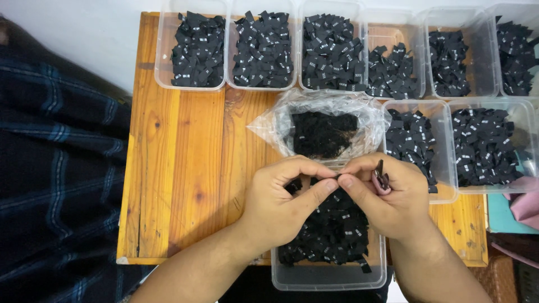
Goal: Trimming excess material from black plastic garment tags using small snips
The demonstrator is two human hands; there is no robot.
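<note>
My left hand (283, 199) and my right hand (387, 196) meet above a clear plastic tub (328, 276) half full of small black fabric labels (337, 230). Thumbs and forefingers of both hands pinch one small black label (331, 178) between them. My right hand also holds a small dark tool with a pinkish handle (382, 178), tucked against the palm. Just beyond the hands lies an open clear plastic bag (275, 120) with a heap of black labels (323, 133) inside.
Several clear tubs of black labels line the far edge of the wooden table (179, 168), among them a far-left tub (196, 50), and two more stand at the right (485, 146). Dark plaid cloth (56, 168) lies left; pink fabric (525, 205) right.
</note>
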